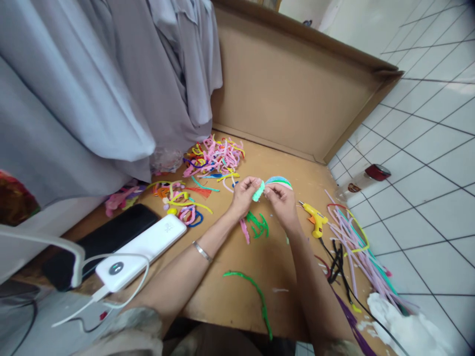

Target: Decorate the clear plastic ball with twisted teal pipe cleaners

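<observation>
Over the middle of the cardboard, my left hand [244, 196] pinches a mint-green fuzzy piece [259, 192]. Close beside it, my right hand [282, 201] has its fingers closed at a striped arc of pipe cleaners [278, 181] in blue, green, white and pink. The mint piece is near the arc's left end; whether they touch is hidden by the fingers. Curled green pipe cleaners [258, 225] lie just below my hands, next to a pink strip [245, 231]. A long bent green pipe cleaner [256, 289] rests nearer to me.
Right of my hands lies a yellow glue gun [314, 218], its black cord trailing forward, near lilac pipe cleaners [345, 237]. A mixed pink pile [218, 155] sits at the back. A white power bank [143, 252] is at left, below grey hanging cloth [148, 74]. A cardboard wall [297, 84] stands behind.
</observation>
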Available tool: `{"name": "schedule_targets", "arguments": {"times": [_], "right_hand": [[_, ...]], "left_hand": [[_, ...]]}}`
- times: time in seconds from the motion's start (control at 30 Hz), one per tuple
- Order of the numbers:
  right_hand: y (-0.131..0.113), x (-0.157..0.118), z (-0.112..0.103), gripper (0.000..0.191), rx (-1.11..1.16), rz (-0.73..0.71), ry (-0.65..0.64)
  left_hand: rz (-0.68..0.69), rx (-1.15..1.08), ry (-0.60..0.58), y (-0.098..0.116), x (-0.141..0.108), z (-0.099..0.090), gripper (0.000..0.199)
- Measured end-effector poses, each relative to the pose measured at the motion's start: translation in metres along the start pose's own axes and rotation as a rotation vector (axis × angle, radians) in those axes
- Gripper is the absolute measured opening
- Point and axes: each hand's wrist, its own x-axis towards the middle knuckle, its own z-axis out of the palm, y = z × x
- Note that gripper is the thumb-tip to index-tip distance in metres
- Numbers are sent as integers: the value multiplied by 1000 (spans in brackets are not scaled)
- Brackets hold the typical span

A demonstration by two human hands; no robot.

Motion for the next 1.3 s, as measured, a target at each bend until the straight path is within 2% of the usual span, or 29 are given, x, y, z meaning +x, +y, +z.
{"name": "schedule_targets", "arguments": {"times": [0.13, 0.33, 0.5, 0.6, 0.83, 1.03, 1.17, 1.3], "right_hand": [[-2, 0, 2, 18, -75, -49, 38], [1, 0, 1, 17, -99, -52, 101], [4, 0, 4, 15, -16, -9, 195], [7, 1, 3, 16, 50, 20, 188], [9, 3, 0, 21, 64, 41, 57], [8, 1, 5, 19, -8, -17, 46], [9, 0, 8, 17, -27, -44, 100], [10, 1, 8, 16, 16, 2, 128]], "left_hand": [[29, 49, 4, 4, -1, 0, 48], [79, 177, -60, 4, -4, -1, 45], [29, 32, -132, 0, -3, 1, 47], [-3, -17, -156, -2, -2, 1, 46], [38, 95, -50, -3, -1, -2, 47], [119, 105, 63, -1, -4, 0, 43], [88, 58, 48, -1, -4, 3, 45], [32, -20, -1, -4, -2, 3, 47]]}}
